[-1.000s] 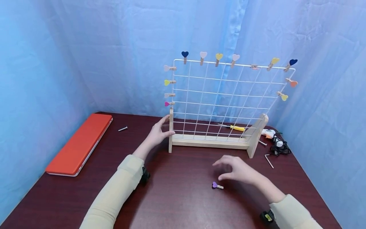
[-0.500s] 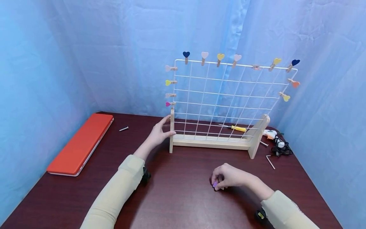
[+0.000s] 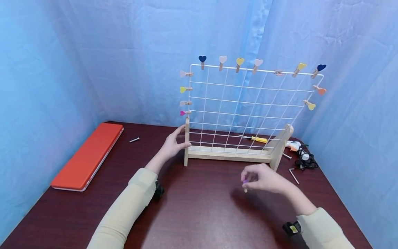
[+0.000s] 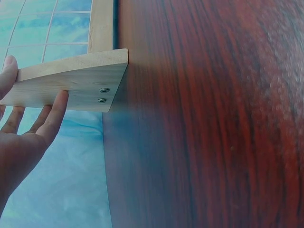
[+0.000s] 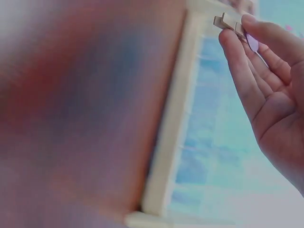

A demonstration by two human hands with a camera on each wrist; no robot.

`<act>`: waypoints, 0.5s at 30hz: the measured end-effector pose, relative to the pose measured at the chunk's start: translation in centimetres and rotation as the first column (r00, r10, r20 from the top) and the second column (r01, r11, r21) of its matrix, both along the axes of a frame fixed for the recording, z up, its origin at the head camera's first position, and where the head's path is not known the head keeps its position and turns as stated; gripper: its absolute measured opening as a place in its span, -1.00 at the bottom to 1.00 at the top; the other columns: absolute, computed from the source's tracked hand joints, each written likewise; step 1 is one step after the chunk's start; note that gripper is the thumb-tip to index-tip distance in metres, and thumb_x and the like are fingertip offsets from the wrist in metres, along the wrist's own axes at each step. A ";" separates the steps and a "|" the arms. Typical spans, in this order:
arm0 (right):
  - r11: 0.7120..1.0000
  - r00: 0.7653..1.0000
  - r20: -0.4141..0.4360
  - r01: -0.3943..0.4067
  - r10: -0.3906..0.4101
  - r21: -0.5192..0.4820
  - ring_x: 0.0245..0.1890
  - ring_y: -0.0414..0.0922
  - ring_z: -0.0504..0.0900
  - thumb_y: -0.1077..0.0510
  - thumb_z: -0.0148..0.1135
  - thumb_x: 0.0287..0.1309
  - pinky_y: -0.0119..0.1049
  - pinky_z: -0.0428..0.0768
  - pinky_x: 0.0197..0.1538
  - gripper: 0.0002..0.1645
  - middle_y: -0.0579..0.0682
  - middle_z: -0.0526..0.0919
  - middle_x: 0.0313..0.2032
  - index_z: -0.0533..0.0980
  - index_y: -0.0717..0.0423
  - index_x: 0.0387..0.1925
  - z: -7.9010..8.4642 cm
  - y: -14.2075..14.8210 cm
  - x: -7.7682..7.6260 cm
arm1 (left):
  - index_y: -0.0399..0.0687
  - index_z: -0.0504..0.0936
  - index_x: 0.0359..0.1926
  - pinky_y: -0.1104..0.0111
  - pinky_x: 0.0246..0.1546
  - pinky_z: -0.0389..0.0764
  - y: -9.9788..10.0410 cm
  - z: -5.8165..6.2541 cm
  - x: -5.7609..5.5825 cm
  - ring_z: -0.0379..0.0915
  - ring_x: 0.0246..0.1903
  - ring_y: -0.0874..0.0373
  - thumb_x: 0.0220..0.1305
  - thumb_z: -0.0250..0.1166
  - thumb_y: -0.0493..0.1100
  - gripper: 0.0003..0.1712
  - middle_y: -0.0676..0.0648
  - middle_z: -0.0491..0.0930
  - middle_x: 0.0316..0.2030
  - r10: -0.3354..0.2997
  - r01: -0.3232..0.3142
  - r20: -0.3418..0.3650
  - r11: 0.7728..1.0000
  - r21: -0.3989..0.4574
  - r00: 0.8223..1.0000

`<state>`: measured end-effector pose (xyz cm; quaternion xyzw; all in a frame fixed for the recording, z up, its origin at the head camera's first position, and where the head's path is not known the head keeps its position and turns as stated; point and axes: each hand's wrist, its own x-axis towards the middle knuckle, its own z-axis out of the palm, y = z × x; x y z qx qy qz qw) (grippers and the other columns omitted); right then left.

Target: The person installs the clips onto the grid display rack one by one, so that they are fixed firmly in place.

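Note:
My left hand (image 3: 170, 144) holds the left upright of the wooden stand (image 3: 228, 156). Its thumb lies at the front edge, and in the left wrist view the fingers (image 4: 58, 111) touch the outer face of the upright (image 4: 83, 83). Over the table, in front of the stand's right end, my right hand (image 3: 264, 178) pinches a small clothespin (image 3: 245, 185) with a purple heart. In the right wrist view its wooden tip (image 5: 221, 22) sticks out past thumb and index finger. A white wire grid (image 3: 242, 107) stands in the frame, with heart clothespins on its top and sides.
A long red case (image 3: 88, 157) lies at left, near a screw (image 3: 134, 140). Behind and right of the stand are a yellow screwdriver (image 3: 259, 139), a white glue gun (image 3: 293, 144) with black cord, another screw (image 3: 286, 156) and a hex key (image 3: 293, 176).
My right hand has come down on the purple-heart clothespin, pinched it and lifted it off the table, up and slightly right. The left hand stays on the upright.

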<state>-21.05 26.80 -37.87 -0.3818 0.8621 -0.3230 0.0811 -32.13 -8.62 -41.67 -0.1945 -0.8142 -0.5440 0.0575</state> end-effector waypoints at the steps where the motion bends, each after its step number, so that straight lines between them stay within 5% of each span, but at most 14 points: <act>1: 0.999 0.999 -0.019 0.037 -0.037 -0.022 -0.50 -0.26 0.61 0.20 0.30 -0.04 -0.39 0.59 -0.44 -0.85 -0.17 0.63 -0.50 0.51 -0.03 -0.37 1.0 0.2 0.1 | 0.13 0.11 0.32 0.20 -0.13 0.53 0.0 0.0 0.0 0.29 0.12 -0.10 0.00 0.35 -0.09 -0.12 -0.09 0.26 0.21 -0.001 0.001 0.000 1.000 -0.002 1.000; 5: 0.972 0.973 -0.078 0.206 -0.215 -0.115 -0.51 -0.16 0.64 0.30 0.28 -0.06 -0.34 0.58 -0.49 -0.84 0.00 0.66 -0.47 0.53 0.10 -0.36 5.1 0.9 0.9 | 0.15 0.10 0.33 0.22 -0.13 0.54 0.0 0.0 0.0 0.29 0.12 -0.05 -0.01 0.34 -0.06 -0.11 -0.07 0.26 0.22 0.003 -0.002 0.010 1.000 -0.011 1.000; 8: 0.917 0.903 -0.193 0.349 -0.384 -0.192 -0.50 -0.22 0.63 0.32 0.32 -0.11 -0.43 0.55 -0.50 -0.87 0.02 0.65 -0.44 0.56 0.15 -0.42 7.7 1.4 1.4 | 0.16 0.10 0.33 0.22 -0.11 0.53 0.0 0.1 0.0 0.30 0.12 -0.01 -0.01 0.34 -0.05 -0.11 -0.05 0.25 0.22 0.012 -0.011 0.016 1.000 -0.021 1.000; 11: 0.822 0.788 -0.264 0.473 -0.556 -0.318 -0.53 -0.29 0.61 0.31 0.37 -0.17 -0.55 0.50 -0.51 -0.87 -0.01 0.64 -0.45 0.59 0.18 -0.46 9.2 2.3 1.4 | 0.17 0.09 0.33 0.21 -0.09 0.52 0.0 0.1 0.1 0.30 0.12 -0.01 -0.01 0.34 -0.05 -0.11 -0.05 0.25 0.23 0.016 -0.016 0.017 0.999 -0.028 1.000; 15: 0.661 0.673 -0.199 0.546 -0.712 -0.515 -0.60 -0.33 0.60 0.29 0.39 -0.20 -0.58 0.49 -0.53 -0.82 -0.17 0.66 -0.55 0.60 0.27 -0.44 9.9 4.2 0.5 | 0.17 0.09 0.33 0.19 -0.09 0.51 0.0 0.1 0.2 0.30 0.12 -0.02 0.00 0.34 -0.06 -0.11 -0.05 0.25 0.23 0.017 -0.017 0.017 0.999 -0.032 1.000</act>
